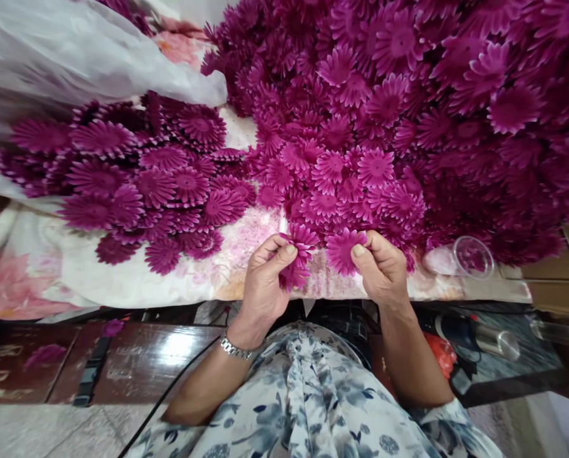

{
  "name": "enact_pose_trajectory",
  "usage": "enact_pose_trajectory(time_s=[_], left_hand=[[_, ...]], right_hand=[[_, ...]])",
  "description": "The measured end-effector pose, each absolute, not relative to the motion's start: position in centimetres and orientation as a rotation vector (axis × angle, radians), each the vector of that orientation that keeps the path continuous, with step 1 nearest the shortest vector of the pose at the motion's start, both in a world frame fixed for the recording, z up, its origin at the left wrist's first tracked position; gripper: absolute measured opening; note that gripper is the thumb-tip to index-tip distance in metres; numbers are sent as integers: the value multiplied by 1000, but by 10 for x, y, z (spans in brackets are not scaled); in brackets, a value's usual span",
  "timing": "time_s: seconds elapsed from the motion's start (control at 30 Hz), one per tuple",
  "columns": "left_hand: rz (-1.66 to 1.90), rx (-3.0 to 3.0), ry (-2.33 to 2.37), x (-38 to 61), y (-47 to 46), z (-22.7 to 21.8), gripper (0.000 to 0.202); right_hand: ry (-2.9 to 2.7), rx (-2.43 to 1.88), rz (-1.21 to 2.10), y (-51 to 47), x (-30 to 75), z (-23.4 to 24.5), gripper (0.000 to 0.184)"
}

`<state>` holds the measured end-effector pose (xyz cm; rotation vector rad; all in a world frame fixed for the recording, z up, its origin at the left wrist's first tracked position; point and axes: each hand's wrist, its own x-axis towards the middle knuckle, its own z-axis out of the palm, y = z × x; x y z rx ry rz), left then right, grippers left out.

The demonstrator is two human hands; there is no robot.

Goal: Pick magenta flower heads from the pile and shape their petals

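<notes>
Between thumb and fingers, my left hand (pixel 269 270) pinches magenta artificial flower heads (pixel 303 240); how many are in it I cannot tell. A single flat magenta flower head (pixel 341 251) is gripped at its right edge by my right hand (pixel 382 264). Both hands are close together above the front edge of the cloth-covered table, a small gap between their flowers. Just beyond them spreads a large heap of loose magenta flower heads (pixel 374 168). To the left lies a smaller pile of flower heads (pixel 155 184), many of them stacked in layers.
White plastic sheeting (pixel 98 57) covers the back left. A clear plastic cup (pixel 472 257) lies tipped on the floral cloth (pixel 160 289) at right. Below the edge are a dark bench (pixel 141 362) with a black strap buckle (pixel 91 375) and a metal-ended flask (pixel 484 337).
</notes>
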<state>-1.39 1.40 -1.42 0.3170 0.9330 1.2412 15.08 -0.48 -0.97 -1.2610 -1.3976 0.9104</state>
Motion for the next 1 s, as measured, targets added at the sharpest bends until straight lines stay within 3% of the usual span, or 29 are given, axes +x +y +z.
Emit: enact_pose_trajectory(time_s=[0.27,0.4,0.5,0.57,0.7,0.77,0.83,1.0], left_hand=[[1238,277,888,-14,13,-14,24],[1216,219,873,-12,13,-12,26],[1182,168,895,-9,12,-12,27],[1161,176,908,-8,11,-12,26],[1141,286,880,-5,8,-13,24],[1163,343,865,-5,6,-14,23],[1198,402,870,-4,5,-16,23],[1196,538,936,-8,4,-19,18]], right_hand=[[-1473,-1315,737,1,157,-2,17],[-1433,-1566,-3,25,188,16,26],[-1504,-1673,-438,35,197,27,47],[-1587,-1601,-344,30,185,27,50],[-1774,-1360,580,11,144,13,27],[-1669,-1282,880,5,132,7,18],[-1560,-1263,928,3,128,5,9],[-1542,-1345,657,0,133,4,2]])
